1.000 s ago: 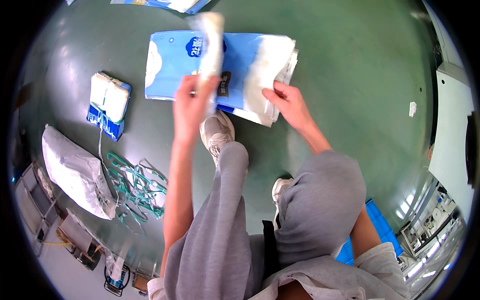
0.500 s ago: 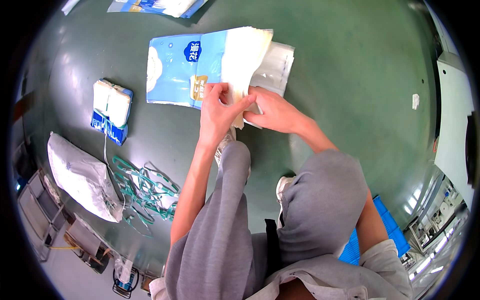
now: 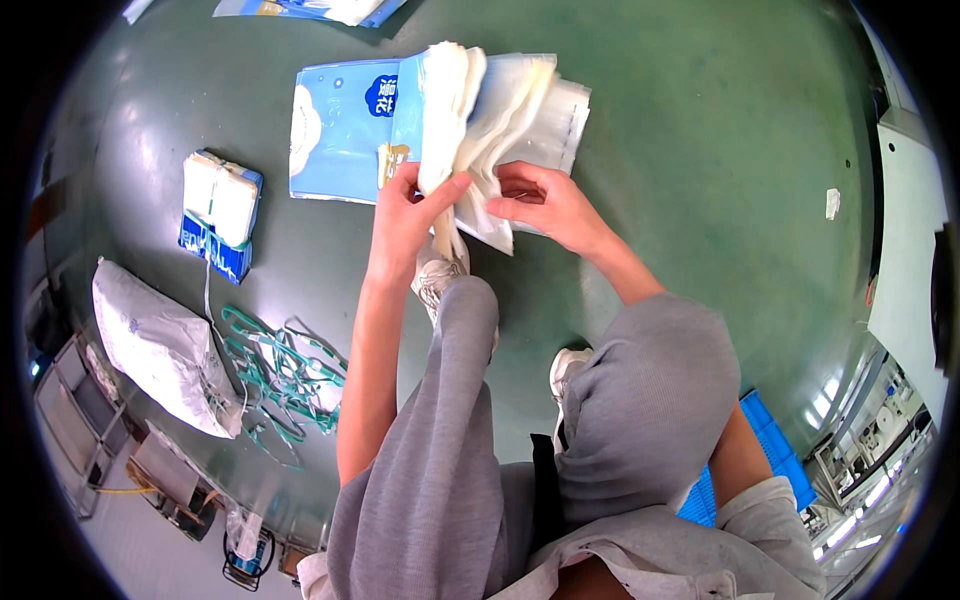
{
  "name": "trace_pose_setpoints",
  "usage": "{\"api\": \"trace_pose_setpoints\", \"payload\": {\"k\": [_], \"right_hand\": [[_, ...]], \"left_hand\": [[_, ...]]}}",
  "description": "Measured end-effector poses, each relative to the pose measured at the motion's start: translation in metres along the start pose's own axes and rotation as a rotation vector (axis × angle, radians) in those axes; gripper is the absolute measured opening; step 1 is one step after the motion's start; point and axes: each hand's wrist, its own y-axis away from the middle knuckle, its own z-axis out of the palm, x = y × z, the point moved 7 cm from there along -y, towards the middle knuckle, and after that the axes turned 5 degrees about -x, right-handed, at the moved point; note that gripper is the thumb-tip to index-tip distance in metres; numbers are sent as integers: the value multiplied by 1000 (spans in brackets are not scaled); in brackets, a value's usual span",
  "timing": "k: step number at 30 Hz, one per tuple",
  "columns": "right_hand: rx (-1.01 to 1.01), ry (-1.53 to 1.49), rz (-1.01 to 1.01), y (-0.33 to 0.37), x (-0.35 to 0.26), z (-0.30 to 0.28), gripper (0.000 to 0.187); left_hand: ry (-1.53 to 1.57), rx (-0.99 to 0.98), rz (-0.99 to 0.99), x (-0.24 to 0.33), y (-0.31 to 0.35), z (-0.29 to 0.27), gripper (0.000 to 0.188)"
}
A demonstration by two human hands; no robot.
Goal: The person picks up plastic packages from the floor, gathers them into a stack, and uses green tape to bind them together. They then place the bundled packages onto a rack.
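A stack of printed blue and white plastic bags [image 3: 345, 130] lies on the green floor in front of me, its right part fanned into several white, wavy layers. My left hand [image 3: 405, 215] is closed on a raised bunch of the bags, with the thumb on the near end of the fold. At the near edge of the right-hand layers, my right hand [image 3: 555, 208] has its thumb and curled fingers at the bags' edge. Some of its fingertips are hidden by the layers. Clear-looking plastic [image 3: 562, 125] shows at the far right of the stack.
To the left sits a tied bundle of folded bags [image 3: 220, 205]. Nearer are a white sack [image 3: 165, 345] and tangled green straps [image 3: 285, 375]. More blue packaging [image 3: 320, 8] lies at the far edge. A blue plastic crate [image 3: 770, 450] stands by my right side.
My left hand has moved slightly left with a bunch of bags, lifting and folding it over. A gap has opened between that bunch and the layers by my right hand.
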Motion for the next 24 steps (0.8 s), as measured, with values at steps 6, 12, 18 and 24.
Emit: {"api": "trace_pose_setpoints", "payload": {"k": [6, 12, 18, 24], "right_hand": [[264, 137, 97, 6, 31, -37, 28], [402, 211, 1, 4, 47, -52, 29], [162, 417, 80, 8, 1, -11, 35], [151, 527, -136, 2, -37, 19, 29]], "left_hand": [[-79, 127, 54, 7, -3, -25, 32], [-130, 203, 95, 18, -1, -42, 30], [-321, 232, 171, 33, 6, -42, 30], [-570, 217, 319, 37, 15, 10, 33]]}}
